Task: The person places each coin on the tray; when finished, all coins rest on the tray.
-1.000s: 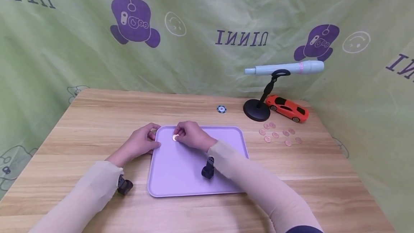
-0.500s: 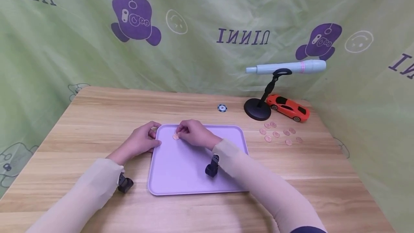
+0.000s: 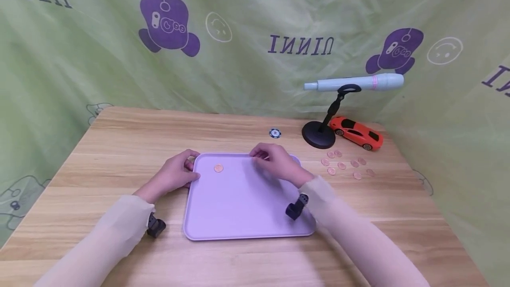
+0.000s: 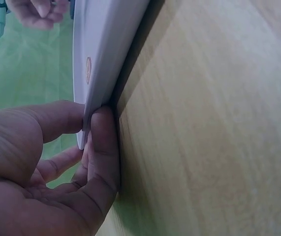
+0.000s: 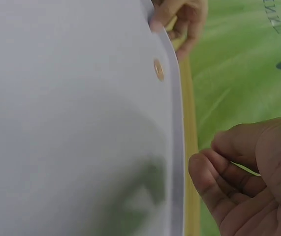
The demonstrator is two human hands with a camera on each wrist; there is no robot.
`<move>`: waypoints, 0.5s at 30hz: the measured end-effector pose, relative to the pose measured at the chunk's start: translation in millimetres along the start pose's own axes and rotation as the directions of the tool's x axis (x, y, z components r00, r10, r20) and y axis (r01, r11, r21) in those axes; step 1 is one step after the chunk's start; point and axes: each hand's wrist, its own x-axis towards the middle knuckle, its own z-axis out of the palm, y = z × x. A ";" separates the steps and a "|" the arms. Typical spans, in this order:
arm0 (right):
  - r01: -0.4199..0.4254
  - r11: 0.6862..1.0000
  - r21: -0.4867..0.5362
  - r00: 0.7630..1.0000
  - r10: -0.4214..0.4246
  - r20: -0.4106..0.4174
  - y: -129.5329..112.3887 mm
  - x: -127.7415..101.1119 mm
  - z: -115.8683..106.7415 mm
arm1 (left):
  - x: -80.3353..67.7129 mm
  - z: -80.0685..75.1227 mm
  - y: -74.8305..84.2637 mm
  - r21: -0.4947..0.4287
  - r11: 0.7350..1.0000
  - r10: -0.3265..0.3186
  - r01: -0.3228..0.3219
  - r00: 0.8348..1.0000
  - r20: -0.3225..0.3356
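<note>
A lilac tray [image 3: 235, 207] lies on the wooden table in front of me, with a single copper coin [image 3: 218, 168] flat in its far left corner. My left hand [image 3: 173, 172] pinches the tray's left rim. In the left wrist view its thumb [image 4: 64, 118] presses the rim from above, and a finger sits under the edge. Over the far side of the tray hovers my right hand [image 3: 279, 163], its fingers loosely bent. The right wrist view shows nothing between those fingertips [image 5: 199, 164], and they are apart from the tray rim.
Several copper coins [image 3: 341, 166] are scattered on the table right of the tray. Behind them stand a light blue microphone [image 3: 346, 84] on a black stand [image 3: 318, 135] and an orange toy car [image 3: 356, 133]. A poker chip [image 3: 275, 133] lies beyond the tray. A green curtain [image 3: 239, 83] hangs behind.
My right hand has let go of the coin, which stays in the tray's far left corner, and has moved right across the tray. The left hand keeps its place on the rim.
</note>
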 end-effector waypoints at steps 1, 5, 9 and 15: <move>-0.008 1.000 -0.008 1.000 0.007 -0.019 4.1 -4.3 -5.3 | 0.0 0.1 0.0 -0.004 1.000 -0.003 0.003 1.000 0.001; -0.058 0.998 -0.022 0.994 0.056 -0.093 23.2 -22.2 -25.3 | 0.0 0.7 -1.0 -0.007 1.000 -0.007 0.007 1.000 0.003; -0.101 0.994 -0.045 0.983 0.093 -0.158 47.0 -40.7 -43.8 | 0.2 1.2 -1.4 0.009 1.000 -0.002 0.002 1.000 -0.004; -0.184 0.966 -0.181 0.964 0.141 -0.224 81.8 -64.5 -66.0 | 0.6 0.9 -1.8 0.024 1.000 0.013 -0.013 1.000 -0.008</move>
